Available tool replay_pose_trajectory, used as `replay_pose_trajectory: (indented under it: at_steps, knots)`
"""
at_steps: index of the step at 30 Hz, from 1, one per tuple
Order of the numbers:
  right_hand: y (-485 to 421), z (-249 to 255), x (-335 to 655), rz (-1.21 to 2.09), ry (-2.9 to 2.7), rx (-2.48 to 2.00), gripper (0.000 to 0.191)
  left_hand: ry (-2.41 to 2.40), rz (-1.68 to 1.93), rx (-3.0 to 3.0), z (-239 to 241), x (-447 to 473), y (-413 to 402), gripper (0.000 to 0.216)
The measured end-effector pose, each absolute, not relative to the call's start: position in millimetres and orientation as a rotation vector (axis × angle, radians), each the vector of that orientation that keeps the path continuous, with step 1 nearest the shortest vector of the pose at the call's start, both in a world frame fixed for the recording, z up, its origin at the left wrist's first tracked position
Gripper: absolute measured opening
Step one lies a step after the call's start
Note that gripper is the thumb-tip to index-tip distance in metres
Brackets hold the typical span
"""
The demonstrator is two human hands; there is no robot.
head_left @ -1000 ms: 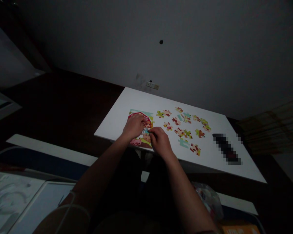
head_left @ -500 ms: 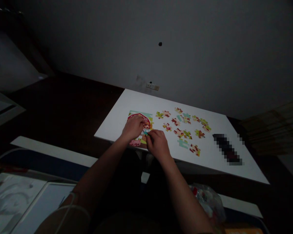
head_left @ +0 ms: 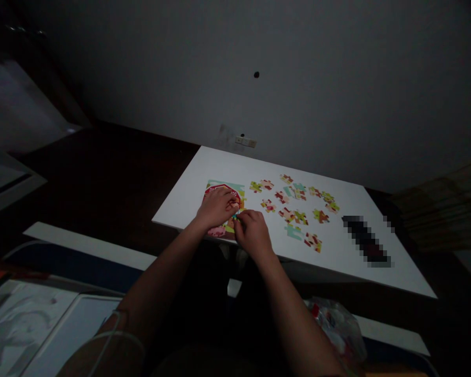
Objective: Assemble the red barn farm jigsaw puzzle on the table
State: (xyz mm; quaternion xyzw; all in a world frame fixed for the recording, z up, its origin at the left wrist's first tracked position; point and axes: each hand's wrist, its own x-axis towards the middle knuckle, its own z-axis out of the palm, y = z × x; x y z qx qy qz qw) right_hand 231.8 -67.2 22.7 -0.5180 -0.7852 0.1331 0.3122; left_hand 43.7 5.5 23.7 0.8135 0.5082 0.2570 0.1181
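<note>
A partly joined colourful jigsaw point(head_left: 223, 191) lies near the front left of a white table point(head_left: 188, 188). My left hand point(head_left: 215, 208) rests on it, fingers curled down onto the joined pieces. Just to the right, my right hand point(head_left: 251, 231) is closed at the jigsaw's right edge, its fingertips pinched on a small piece that I cannot make out clearly. The two hands almost touch. Several loose puzzle pieces point(head_left: 294, 201) lie scattered to the right of them.
A dark blurred object point(head_left: 367, 240) lies on the table's right part. A wall socket point(head_left: 246, 141) sits on the wall behind. A crumpled plastic bag point(head_left: 335, 322) lies below the table edge, and pale sheets point(head_left: 35, 330) at the lower left.
Both hands have drawn slightly closer together over the jigsaw's right edge, the right hand shifting a little left. The loose pieces have not moved.
</note>
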Motion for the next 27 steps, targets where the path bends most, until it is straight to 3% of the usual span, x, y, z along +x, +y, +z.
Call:
replay_pose_trajectory:
  at_steps: [27]
  knots:
    - [-71.2, 28.8, 230.8, 0.178, -2.135, -1.423, 0.019, 1.486, 0.862, 2.334, 25.6, 45.0, 12.9, 0.03]
